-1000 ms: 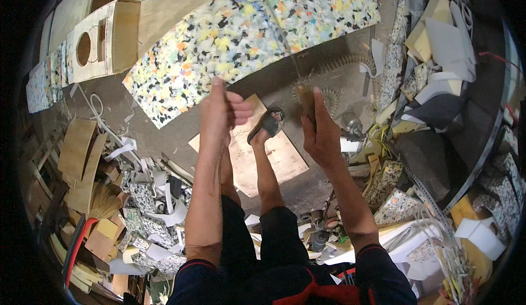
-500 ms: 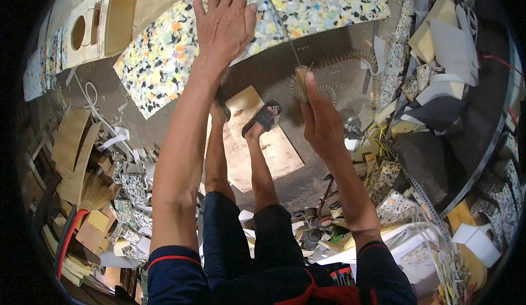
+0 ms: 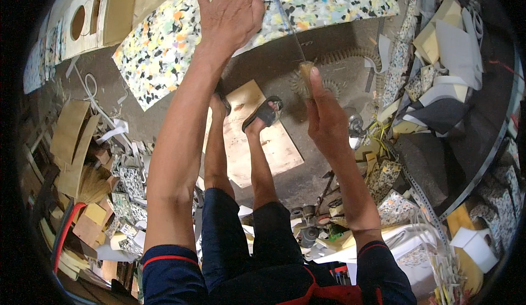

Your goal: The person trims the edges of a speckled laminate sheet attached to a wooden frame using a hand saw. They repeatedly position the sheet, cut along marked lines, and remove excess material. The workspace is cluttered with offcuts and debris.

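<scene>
A thick speckled foam sheet, white with yellow, black, orange and blue flecks, lies in front of me at the top of the view. My left hand presses flat on it with fingers spread, the fingertips cut off by the picture's upper edge. In my right hand is the wooden handle of a long, thin-bladed knife, the thumb along the handle's top. Its blade runs away from me across the foam, right of my left hand, along a dark bluish line. The far end of the blade is out of view.
A pale wooden box with a round hole stands at the far left. My feet in sandals are at a wooden board on the floor. Foam scraps pile up on the right, more offcuts and a broom on the left. A coiled hose lies beyond my right hand.
My right hand has drawn the knife handle slightly back from the foam's near edge. The left hand stays flat on the foam. The whole view has shifted a little.
</scene>
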`<state>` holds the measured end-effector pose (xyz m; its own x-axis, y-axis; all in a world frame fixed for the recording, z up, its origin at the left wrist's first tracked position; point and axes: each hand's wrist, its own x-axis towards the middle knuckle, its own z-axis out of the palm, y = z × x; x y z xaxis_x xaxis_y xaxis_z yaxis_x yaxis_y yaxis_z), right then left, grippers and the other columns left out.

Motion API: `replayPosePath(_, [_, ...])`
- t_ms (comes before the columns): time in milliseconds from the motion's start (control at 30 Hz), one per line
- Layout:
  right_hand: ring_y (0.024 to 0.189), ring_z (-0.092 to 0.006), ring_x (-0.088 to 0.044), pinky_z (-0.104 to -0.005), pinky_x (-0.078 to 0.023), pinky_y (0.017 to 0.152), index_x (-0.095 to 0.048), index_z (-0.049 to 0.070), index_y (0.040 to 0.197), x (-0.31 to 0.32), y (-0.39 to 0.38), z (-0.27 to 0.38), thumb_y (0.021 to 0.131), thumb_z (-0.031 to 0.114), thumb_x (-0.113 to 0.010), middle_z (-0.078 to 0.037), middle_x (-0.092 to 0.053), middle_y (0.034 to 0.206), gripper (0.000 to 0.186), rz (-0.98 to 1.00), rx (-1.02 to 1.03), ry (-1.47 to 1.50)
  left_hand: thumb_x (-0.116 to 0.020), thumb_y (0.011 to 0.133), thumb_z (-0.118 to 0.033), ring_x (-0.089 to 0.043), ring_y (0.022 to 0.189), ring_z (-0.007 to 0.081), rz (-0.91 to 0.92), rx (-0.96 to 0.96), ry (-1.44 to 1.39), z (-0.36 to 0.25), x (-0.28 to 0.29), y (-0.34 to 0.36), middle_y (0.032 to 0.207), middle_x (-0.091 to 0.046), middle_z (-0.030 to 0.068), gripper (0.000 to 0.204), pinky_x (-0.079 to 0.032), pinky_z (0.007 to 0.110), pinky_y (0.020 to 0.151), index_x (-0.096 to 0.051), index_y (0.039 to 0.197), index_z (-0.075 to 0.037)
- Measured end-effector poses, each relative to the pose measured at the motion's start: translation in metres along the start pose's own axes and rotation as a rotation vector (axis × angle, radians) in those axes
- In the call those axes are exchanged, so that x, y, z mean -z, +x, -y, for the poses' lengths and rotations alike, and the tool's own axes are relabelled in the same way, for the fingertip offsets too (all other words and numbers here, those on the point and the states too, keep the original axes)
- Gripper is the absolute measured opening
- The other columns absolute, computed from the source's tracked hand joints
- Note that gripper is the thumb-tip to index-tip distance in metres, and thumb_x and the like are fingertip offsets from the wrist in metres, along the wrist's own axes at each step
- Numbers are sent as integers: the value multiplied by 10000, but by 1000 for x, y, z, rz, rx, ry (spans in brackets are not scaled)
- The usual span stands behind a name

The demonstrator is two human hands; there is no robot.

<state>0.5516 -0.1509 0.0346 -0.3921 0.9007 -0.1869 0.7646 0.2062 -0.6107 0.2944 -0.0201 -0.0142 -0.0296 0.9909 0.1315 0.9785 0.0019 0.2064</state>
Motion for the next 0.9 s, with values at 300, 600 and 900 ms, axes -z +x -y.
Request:
replayPosePath(300, [708, -340, -623, -421, -528, 613, -361, 171, 1574, -1, 31, 14, 943, 46, -618, -155, -603, 872, 693, -75, 43, -103, -497, 940, -287, -272, 1478, 445, 10, 5, 22, -4, -1, 0, 1595, -354, 181, 625, -221, 703, 1145, -405, 1516, -61])
replayPosePath(600, [577, -333, -612, -444, -523, 543, -364, 215, 1571, -7, 58, 28, 946, 106, -618, -137, -575, 716, 683, -142, 77, -180, -496, 949, -284, -281, 1471, 439, -29, -5, 38, 1, 1, 2, 1592, -360, 175, 611, -237, 696, 1141, -417, 1509, -55])
replayPosePath(900, [664, -371, -631, -470, -506, 594, -367, 232, 1563, 13, 47, 33, 963, 105, -583, -184, -596, 789, 650, -64, -5, -123, -478, 954, -292, -276, 1474, 448, -31, 9, 40, -5, -3, 3, 1595, -354, 182, 619, -220, 699, 1149, -405, 1520, -51])
